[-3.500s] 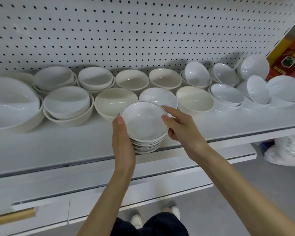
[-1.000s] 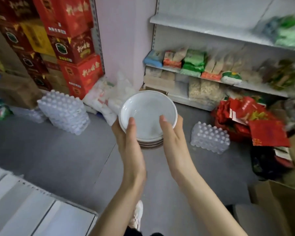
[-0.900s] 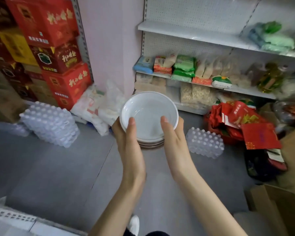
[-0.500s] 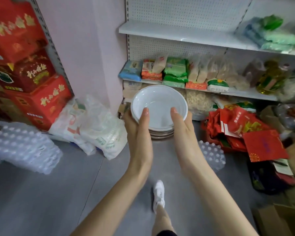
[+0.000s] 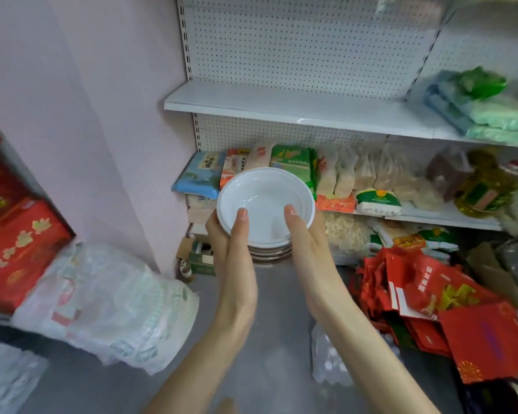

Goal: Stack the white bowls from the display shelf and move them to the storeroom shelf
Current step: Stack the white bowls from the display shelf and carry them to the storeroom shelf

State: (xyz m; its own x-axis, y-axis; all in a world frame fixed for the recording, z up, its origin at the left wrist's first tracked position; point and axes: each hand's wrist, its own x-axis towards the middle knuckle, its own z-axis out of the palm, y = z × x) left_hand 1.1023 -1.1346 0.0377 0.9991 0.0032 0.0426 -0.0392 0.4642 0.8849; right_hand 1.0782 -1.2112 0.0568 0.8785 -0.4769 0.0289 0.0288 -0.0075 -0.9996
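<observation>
A stack of several white bowls (image 5: 265, 198) is carried in front of me at chest height. My left hand (image 5: 232, 246) grips its left side, thumb hooked over the top bowl's rim. My right hand (image 5: 307, 243) grips the right side the same way, its thumb inside the rim. Ahead stands the white storeroom shelf unit; its upper shelf board (image 5: 281, 104) is bare on the left part, in front of a pegboard back. The bowls hang below that board and in front of the lower shelf.
The lower shelf (image 5: 449, 216) holds food packets (image 5: 293, 162). Green and blue packs (image 5: 488, 112) lie on the upper board's right end. Red bags (image 5: 431, 297) pile on the floor at right, plastic-wrapped bundles (image 5: 111, 306) at left, red cartons (image 5: 15, 243) far left. A pink wall (image 5: 102, 115) flanks the shelf.
I lifted the bowl stack off the display shelf, turned away and walked toward the storeroom shelf. The shelf unit is now closer and the stack rides higher; both hands keep their grip.
</observation>
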